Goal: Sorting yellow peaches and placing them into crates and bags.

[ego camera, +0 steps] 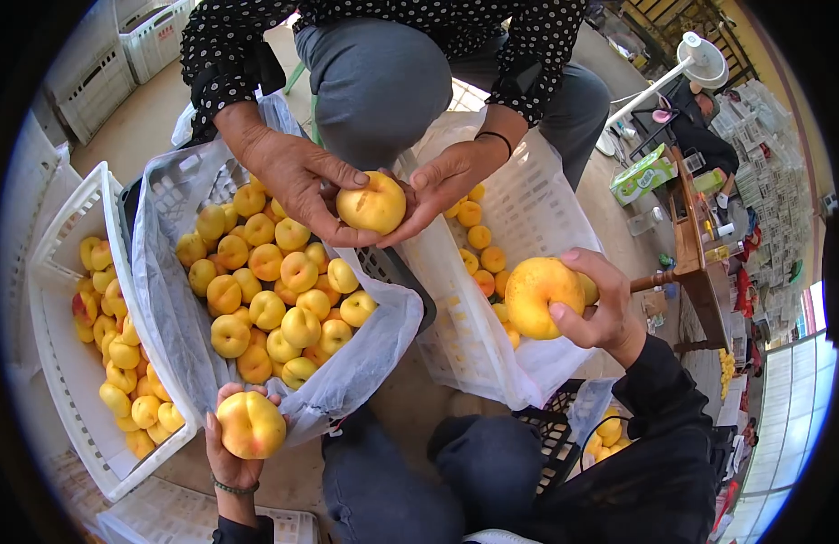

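My left hand [230, 468], with a bead bracelet at its wrist, holds a yellow peach [251, 426] beside the lined crate's near edge. Another large, lightly speckled yellow peach [538, 299] is in my right hand [606, 316], raised over the right-hand crate. Part of a second yellow fruit [588, 289] shows behind it; whether my fingers touch that one I cannot tell. Between my hands stands a crate with a translucent plastic liner [385, 326], full of yellow peaches [300, 326]. Across from me, a co-worker's two hands [283, 163] cradle a peach with a brown mark [372, 204].
On the left is a white plastic crate [113, 462] of peaches. The white crate [453, 340] at right has peaches along one side. Below my right arm sits a black crate [552, 425] with a lined bag of fruit. A wooden table [695, 272] and white lamp [695, 61] stand farther right.
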Motion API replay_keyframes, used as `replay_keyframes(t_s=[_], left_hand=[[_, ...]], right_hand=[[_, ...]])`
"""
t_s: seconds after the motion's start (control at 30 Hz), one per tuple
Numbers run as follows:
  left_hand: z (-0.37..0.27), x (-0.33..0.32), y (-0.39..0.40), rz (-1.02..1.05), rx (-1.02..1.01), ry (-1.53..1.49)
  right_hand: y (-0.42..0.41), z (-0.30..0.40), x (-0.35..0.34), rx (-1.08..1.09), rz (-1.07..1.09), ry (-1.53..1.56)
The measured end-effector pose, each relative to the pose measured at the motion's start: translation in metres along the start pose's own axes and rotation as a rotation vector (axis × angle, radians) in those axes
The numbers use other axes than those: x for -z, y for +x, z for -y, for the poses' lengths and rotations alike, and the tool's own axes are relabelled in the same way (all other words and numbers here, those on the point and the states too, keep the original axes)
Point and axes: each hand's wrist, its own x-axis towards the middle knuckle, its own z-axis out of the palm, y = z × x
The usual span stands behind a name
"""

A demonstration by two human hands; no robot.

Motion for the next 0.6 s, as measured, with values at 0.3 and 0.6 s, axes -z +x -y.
replay_keyframes(t_s=[0.3, 0.6], left_hand=[[-0.008, 0.005, 0.000, 0.101, 0.063, -0.044], [-0.015, 0.006, 0.001, 0.166, 0.147, -0.083]], right_hand=[[0.080, 0.059, -0.081, 0.278, 0.072, 0.251], [0.153, 0.099, -0.254, 0.209, 0.671, 0.223]])
